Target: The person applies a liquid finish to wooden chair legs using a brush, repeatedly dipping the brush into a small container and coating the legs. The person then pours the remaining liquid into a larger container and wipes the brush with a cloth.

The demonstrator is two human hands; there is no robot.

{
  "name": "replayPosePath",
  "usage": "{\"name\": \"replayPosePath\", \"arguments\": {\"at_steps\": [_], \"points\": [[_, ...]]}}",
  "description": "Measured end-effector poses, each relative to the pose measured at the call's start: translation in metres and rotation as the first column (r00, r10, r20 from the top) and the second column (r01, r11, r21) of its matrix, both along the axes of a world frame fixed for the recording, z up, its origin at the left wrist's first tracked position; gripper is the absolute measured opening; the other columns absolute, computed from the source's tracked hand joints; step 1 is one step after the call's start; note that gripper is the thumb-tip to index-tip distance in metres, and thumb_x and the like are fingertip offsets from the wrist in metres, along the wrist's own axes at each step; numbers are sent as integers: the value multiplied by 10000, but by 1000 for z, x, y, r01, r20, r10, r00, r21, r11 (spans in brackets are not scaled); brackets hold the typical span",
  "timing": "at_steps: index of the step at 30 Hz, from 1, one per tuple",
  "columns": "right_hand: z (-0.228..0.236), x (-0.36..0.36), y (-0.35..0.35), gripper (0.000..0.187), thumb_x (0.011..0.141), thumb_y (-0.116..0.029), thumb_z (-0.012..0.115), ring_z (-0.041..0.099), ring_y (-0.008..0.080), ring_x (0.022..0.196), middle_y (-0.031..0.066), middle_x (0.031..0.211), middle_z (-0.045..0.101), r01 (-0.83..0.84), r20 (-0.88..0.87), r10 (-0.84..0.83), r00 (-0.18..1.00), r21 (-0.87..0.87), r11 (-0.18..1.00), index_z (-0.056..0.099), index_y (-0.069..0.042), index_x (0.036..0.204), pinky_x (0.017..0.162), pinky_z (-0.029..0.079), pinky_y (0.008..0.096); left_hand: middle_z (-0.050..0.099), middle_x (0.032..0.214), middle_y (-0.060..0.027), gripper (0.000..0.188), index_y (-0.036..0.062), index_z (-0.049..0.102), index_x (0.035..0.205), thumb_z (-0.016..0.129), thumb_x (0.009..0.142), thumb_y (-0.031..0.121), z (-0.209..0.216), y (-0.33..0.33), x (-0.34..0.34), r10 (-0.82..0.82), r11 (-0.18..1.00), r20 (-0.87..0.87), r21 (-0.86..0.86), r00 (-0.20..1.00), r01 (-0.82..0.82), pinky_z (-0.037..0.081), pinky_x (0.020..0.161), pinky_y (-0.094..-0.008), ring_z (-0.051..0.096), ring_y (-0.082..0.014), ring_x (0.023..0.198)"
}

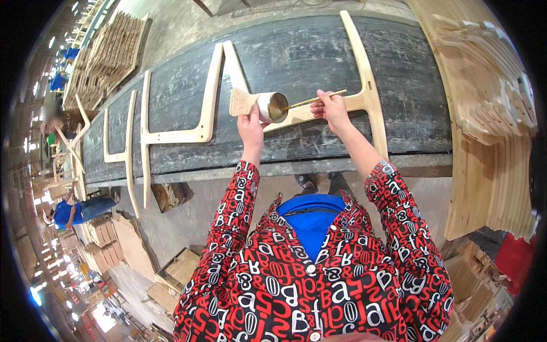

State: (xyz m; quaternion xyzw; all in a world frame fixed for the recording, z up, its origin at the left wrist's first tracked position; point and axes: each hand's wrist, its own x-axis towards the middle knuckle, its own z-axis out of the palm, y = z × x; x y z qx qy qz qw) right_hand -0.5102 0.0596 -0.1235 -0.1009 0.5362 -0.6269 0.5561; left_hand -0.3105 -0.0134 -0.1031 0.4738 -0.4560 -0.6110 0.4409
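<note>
My left hand point(250, 131) is closed round a white cup point(264, 106) with a flat wooden block point(241, 102) at its left side. Its round mouth is tipped to the right and shows a brownish inside. Between the fingers of my right hand point(332, 111) is a thin wooden stick point(305, 103), its lower end at the cup's mouth. Both hands are above a pale wooden chair-side frame point(362, 65) lying on the dark workbench point(302, 51); the cup and my left hand hide part of its crossbar.
More chair-side frames point(209, 97) lie to the left, one leg point(134, 191) jutting past the bench's near edge. Shaped wooden parts point(487, 122) are stacked against the bench's right end. A wood pile point(114, 48) stands far left. A person in blue point(64, 214) is at the left.
</note>
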Motion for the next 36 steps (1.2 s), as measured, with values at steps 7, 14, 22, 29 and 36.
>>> {"name": "replayPosePath", "arguments": {"at_steps": [7,14,22,29,36], "points": [[8,-11,8,157,901,-187,565,615,144,648,97,774,626,-45,-22,42,999,-180,983,535,-33,892,584,511,267,566,1036,-75,230,45,482,1121,456,935,178,-17,-1,13,58,989,-100,144,993,-43,594,597,-335,612,-184,866],[-1,-13,18,139,877,-154,581,604,127,643,56,748,604,70,1,-71,997,-139,988,552,-25,919,584,505,262,564,1020,-76,222,37,490,1093,466,929,184,-28,5,-7,78,980,-159,191,984,-47,594,571,-340,613,-186,861],[-18,-13,27,207,892,-253,578,567,95,521,48,679,598,183,-24,-182,983,12,983,537,-54,856,452,475,252,587,996,-84,247,18,504,1093,474,928,200,-42,8,-11,20,988,-17,153,1000,-18,560,509,-294,608,-161,846],[8,-32,13,211,897,-216,570,589,107,545,73,683,610,1,-346,-41,937,-115,993,511,-49,783,471,470,232,575,1039,-79,260,42,475,1126,472,927,209,-61,0,-6,-51,997,157,63,986,42,574,563,-339,608,-190,857],[13,-38,7,227,888,-204,584,565,79,529,49,646,597,-33,-537,1,844,-51,998,517,-34,752,457,449,226,549,1035,-95,253,39,467,1118,457,927,204,-58,7,23,77,968,3,241,997,-76,585,578,-415,599,-251,890]]}}
